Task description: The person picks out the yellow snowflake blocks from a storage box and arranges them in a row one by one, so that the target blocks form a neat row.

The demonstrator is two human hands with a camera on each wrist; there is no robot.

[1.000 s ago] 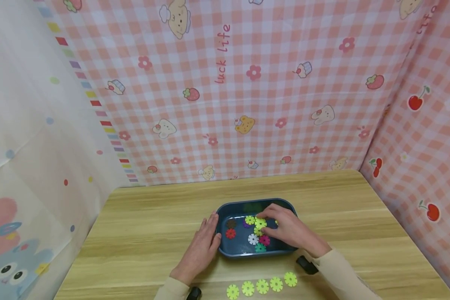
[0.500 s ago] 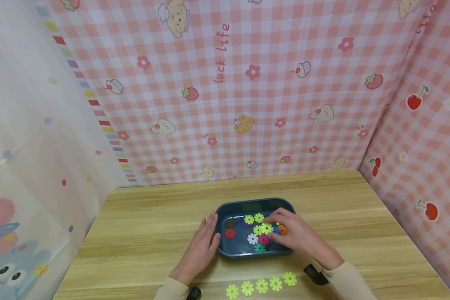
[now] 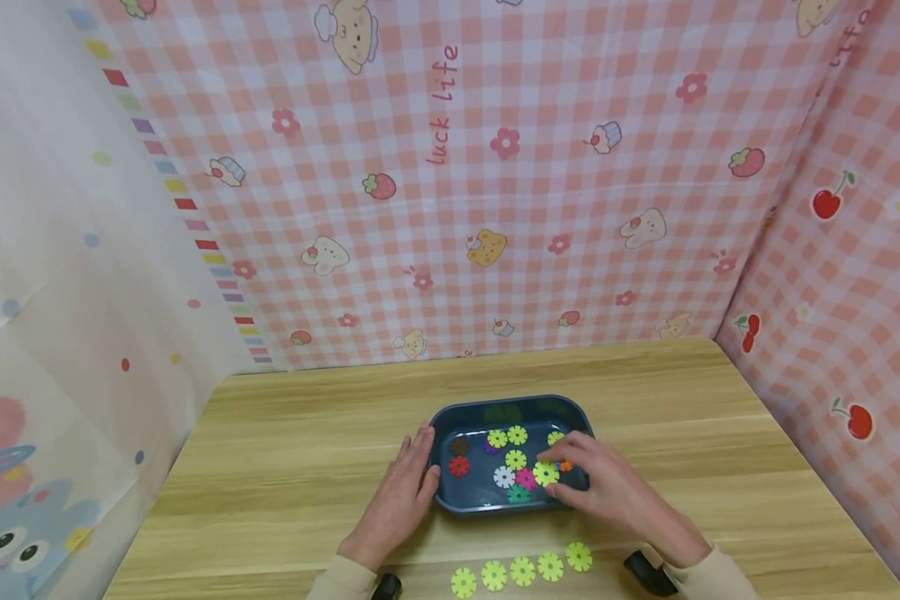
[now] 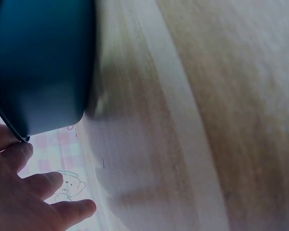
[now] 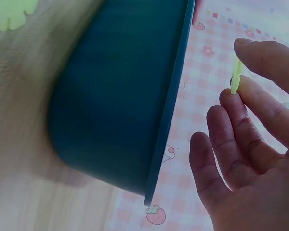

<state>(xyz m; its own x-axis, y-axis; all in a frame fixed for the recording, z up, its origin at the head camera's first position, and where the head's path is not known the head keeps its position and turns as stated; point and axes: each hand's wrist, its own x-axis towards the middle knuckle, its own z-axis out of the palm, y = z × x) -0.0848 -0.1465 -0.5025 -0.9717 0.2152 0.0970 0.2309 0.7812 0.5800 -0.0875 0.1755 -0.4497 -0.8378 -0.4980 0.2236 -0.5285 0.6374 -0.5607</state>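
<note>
My right hand (image 3: 607,479) pinches a yellow-green snowflake disc (image 3: 546,474) between thumb and fingers, over the right part of a dark blue tray (image 3: 495,505). In the right wrist view the disc (image 5: 236,77) shows edge-on, above the tray's rim. My left hand (image 3: 397,492) lies along the tray's left side with fairly straight fingers at the rim. More notched discs lie in the tray: several yellow-green ones (image 3: 516,459), a white one (image 3: 504,477), a magenta one (image 3: 525,478), a red one (image 3: 459,466), a brown one, a green one and a partly covered purple one.
In front of the tray, a row of several yellow-green discs (image 3: 522,571) lies on the wooden table (image 3: 307,467). Pink checked cloth (image 3: 420,208) hangs behind and on the right, a white patterned cloth (image 3: 120,250) on the left. Black bands circle both wrists.
My right hand has drawn the pinched yellow-green disc rightward and toward me, up from the other discs, uncovering several of them. My left hand has stayed at the tray's side.
</note>
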